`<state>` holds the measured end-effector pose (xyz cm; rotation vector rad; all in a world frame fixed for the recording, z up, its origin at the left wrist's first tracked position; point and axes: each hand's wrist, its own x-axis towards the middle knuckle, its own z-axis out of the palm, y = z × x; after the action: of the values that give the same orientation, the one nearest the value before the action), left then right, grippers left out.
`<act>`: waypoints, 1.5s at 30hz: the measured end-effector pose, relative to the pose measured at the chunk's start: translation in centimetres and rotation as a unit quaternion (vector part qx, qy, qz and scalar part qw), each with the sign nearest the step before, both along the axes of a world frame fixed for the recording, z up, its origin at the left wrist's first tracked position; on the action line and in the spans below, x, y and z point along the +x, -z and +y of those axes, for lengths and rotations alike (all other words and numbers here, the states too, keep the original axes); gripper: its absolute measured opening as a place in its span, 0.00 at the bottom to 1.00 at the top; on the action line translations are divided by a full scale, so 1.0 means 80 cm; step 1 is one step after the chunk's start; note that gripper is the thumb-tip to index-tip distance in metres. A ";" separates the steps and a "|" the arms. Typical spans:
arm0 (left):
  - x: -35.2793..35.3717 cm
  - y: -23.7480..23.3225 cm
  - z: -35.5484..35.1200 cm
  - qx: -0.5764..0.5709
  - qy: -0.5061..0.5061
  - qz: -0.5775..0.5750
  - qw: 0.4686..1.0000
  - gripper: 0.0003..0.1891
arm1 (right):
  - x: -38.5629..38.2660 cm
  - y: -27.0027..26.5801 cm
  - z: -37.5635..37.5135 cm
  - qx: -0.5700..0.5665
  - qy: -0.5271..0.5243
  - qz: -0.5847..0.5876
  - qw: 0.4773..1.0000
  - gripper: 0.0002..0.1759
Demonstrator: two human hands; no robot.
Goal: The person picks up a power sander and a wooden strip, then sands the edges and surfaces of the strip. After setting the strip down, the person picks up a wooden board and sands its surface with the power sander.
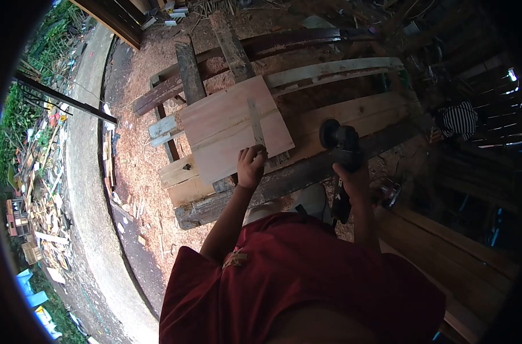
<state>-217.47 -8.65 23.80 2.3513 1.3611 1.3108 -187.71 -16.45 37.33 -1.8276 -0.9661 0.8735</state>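
A pale square wooden panel [223, 123] lies across several planks in front of me. On its right part rests a narrow wooden strip [254, 117]. My left hand [251, 165] is closed on the near end of this strip, at the panel's near edge. To the right, my right hand [352, 179] is wrapped round a dark power tool [344, 143] with a round disc at its front. The tool is held over the planks, apart from the panel.
Long planks [352, 117] run left to right under the panel, with a rough dark beam [206, 211] nearest me. Two boards [229, 46] cross them at the far side. Shavings cover the ground at left. Stacked boards [433, 241] lie at lower right; striped cloth [460, 119] is at far right.
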 end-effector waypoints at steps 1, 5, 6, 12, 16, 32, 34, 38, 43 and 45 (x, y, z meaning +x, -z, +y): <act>-0.001 0.010 0.002 -0.016 -0.007 0.002 1.000 0.13 | -0.001 0.000 -0.002 -0.005 0.002 -0.002 1.000 0.35; 0.008 0.048 -0.004 -0.102 -0.073 -0.033 0.992 0.12 | 0.002 0.002 -0.010 -0.022 -0.010 -0.003 1.000 0.36; 0.009 0.055 -0.007 -0.129 -0.084 -0.048 0.987 0.11 | 0.003 0.004 -0.011 -0.029 -0.014 -0.007 0.999 0.36; 0.034 0.084 -0.031 -0.245 -0.218 -0.246 0.912 0.22 | 0.002 0.011 -0.018 -0.036 -0.011 -0.009 0.999 0.33; 0.036 0.116 -0.044 -0.407 -0.192 -0.300 0.841 0.25 | -0.003 0.009 -0.017 -0.040 -0.016 0.013 0.999 0.28; 0.029 0.136 -0.054 -0.668 -0.103 -0.435 0.595 0.24 | -0.009 0.021 -0.010 -0.036 -0.027 0.032 0.998 0.30; 0.033 0.142 -0.046 -0.656 -0.146 -0.371 0.641 0.26 | -0.010 0.022 -0.010 -0.044 -0.028 0.049 0.997 0.32; 0.029 0.158 -0.048 -0.646 -0.129 -0.477 0.582 0.29 | -0.012 0.030 -0.011 -0.048 -0.033 0.030 0.998 0.34; 0.004 0.174 -0.058 -0.654 -0.023 -0.649 0.388 0.28 | -0.018 0.026 -0.013 -0.069 -0.050 0.043 0.995 0.35; -0.008 0.172 -0.059 -0.639 0.003 -0.684 0.351 0.26 | -0.022 0.028 -0.012 -0.070 -0.057 0.051 0.995 0.35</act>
<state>-218.07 -13.37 10.05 -0.1322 0.8272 0.8418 -189.44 -17.40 35.12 -1.8394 -0.9732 1.1186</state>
